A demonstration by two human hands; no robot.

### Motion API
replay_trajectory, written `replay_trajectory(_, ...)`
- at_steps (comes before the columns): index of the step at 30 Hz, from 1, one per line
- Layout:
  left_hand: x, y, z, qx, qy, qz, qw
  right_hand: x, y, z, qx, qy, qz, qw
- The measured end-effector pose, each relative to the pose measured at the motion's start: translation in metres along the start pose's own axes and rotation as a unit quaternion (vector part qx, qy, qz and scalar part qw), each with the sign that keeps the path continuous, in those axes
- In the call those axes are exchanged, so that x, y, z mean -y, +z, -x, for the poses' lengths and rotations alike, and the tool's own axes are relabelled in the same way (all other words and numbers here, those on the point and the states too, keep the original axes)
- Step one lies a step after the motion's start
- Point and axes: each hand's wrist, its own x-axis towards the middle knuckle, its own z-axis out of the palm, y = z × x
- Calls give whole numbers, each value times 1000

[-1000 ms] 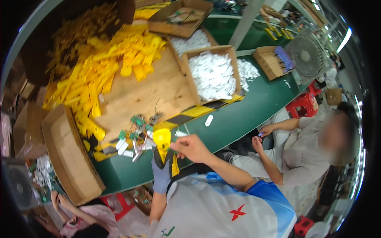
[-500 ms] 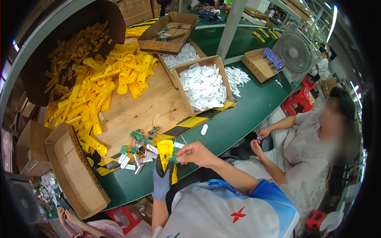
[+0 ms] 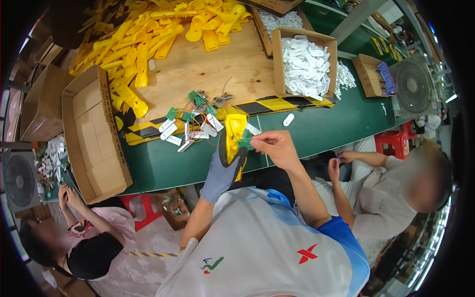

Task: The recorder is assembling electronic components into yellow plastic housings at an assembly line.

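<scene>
My left hand (image 3: 225, 166), in a grey and black work glove, is closed around a long yellow plastic shell (image 3: 235, 129) held above the table's near edge. The bare right hand (image 3: 277, 148) pinches a small green circuit board (image 3: 245, 140) between thumb and fingers, against the right side of the shell. Just beyond lies a tangle of green circuit boards (image 3: 198, 98) with thin wires and white rectangular parts (image 3: 168, 129). Whether the pinched board is wired to anything is too small to tell.
Yellow shells (image 3: 143, 47) are heaped at the far left. An open cardboard box (image 3: 96, 143) stands at left, another (image 3: 279, 64) full of white pieces at far right. A single white piece (image 3: 288, 120) lies on the green table. Two co-workers (image 3: 376, 193) (image 3: 96, 237) sit at either side.
The view has tilted down, so the table appears higher and the left co-worker shows more. My hands keep the same hold on the shell and the board.
</scene>
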Motion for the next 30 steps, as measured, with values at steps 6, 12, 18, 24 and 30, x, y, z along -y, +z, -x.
replay_trajectory(6, -12, -6, 6, 74, -100, 224, 967, 4, 13, -1, -19, -113, -80, 990)
replay_trajectory(12, -13, -6, 6, 83, -98, 207, 970, -2, 21, -7, -38, -104, -3, 994)
replay_trajectory(18, -10, -3, 6, 77, -109, 221, 966, -4, 23, -5, -54, -129, 16, 990)
replay_trajectory(24, -9, 5, 2, 51, -96, 240, 965, -15, 34, -6, -117, -151, -67, 979)
replay_trajectory(30, -10, 13, 7, -2, -101, 250, 963, -17, 36, -2, -84, -61, -98, 990)
